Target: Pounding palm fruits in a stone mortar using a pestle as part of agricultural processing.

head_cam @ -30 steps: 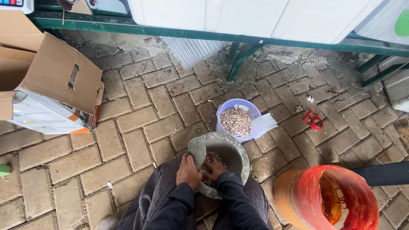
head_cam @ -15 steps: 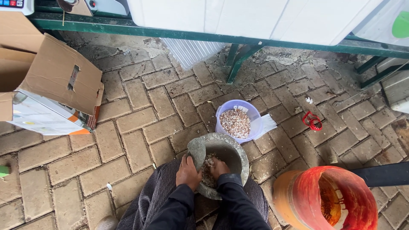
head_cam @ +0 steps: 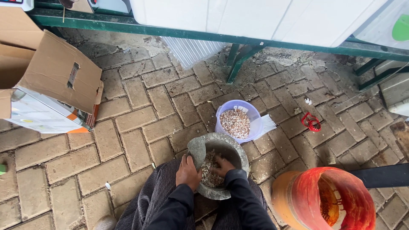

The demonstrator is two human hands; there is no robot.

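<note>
Both hands work inside the stone mortar point(head_cam: 221, 168): the left hand point(head_cam: 188, 172) curls over its near-left rim, while the right hand point(head_cam: 222, 165) is pressed into the pale crushed bits, fingers bent, though what it clasps is hidden. Resting between the person's knees, the mortar opens upward, round with no clear long axis, and just beyond it stands the lilac bowl point(head_cam: 237, 121) of crumbs, with an orange bucket point(head_cam: 326, 200) near on the right and open brick paving point(head_cam: 128, 123) to the left. Since half a second ago the hands have barely shifted.
</note>
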